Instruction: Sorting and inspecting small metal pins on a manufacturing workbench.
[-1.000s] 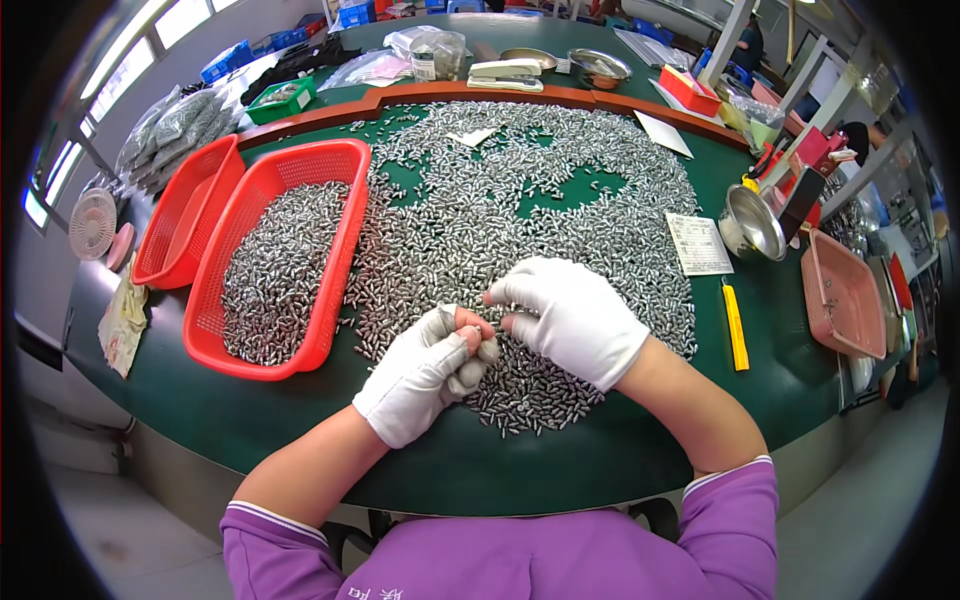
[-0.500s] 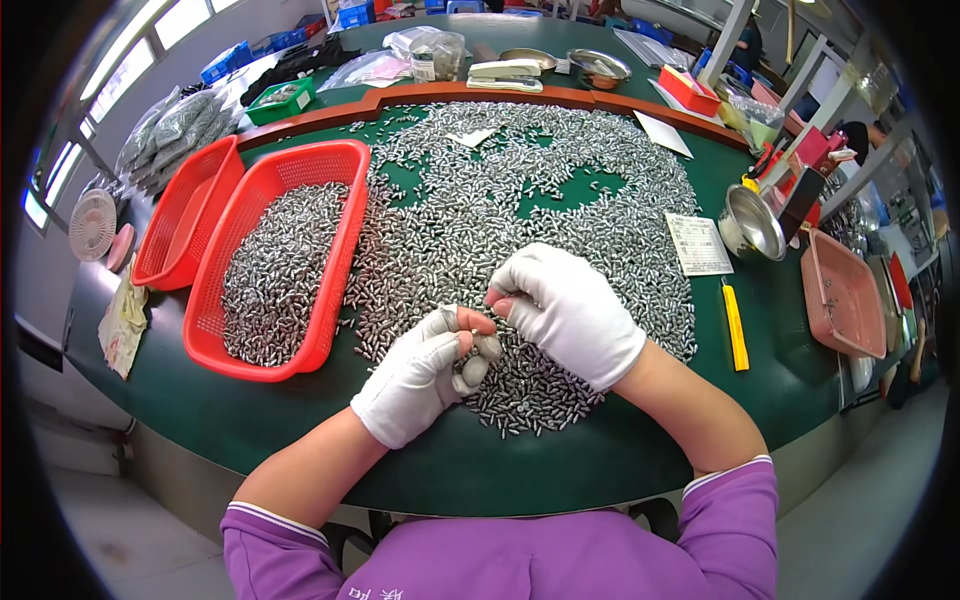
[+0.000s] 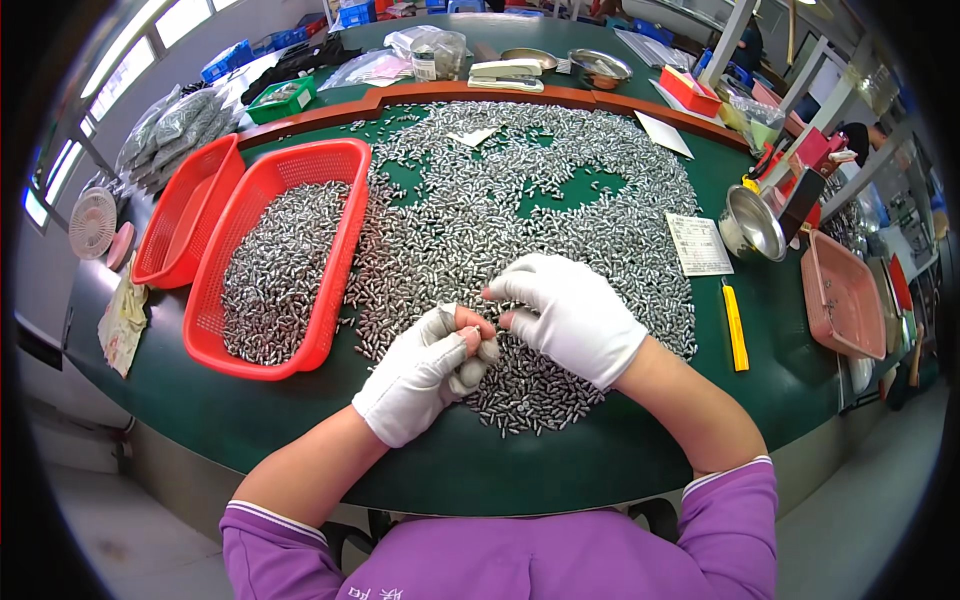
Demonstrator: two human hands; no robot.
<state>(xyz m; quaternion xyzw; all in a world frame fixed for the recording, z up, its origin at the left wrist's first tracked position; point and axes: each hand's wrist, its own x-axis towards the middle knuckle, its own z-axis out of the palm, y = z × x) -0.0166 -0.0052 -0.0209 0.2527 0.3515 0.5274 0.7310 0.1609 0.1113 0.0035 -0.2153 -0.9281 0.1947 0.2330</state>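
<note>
The gloved left hand (image 3: 425,378) is curled shut around a few small metal pins (image 3: 487,352), mostly hidden. The right hand (image 3: 568,315) is laid just beside, fingers loosely bent, fingertips touching the pin heap (image 3: 500,220). Further left, a red basket (image 3: 345,215) is part-filled.

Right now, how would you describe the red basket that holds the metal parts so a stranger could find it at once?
Start at the green table, spread with small silver metal parts. Along its left side two red mesh baskets sit side by side, left of the left hand. The loaded basket is the one nearer the spread; its neighbour toward the table edge looks empty.
</note>
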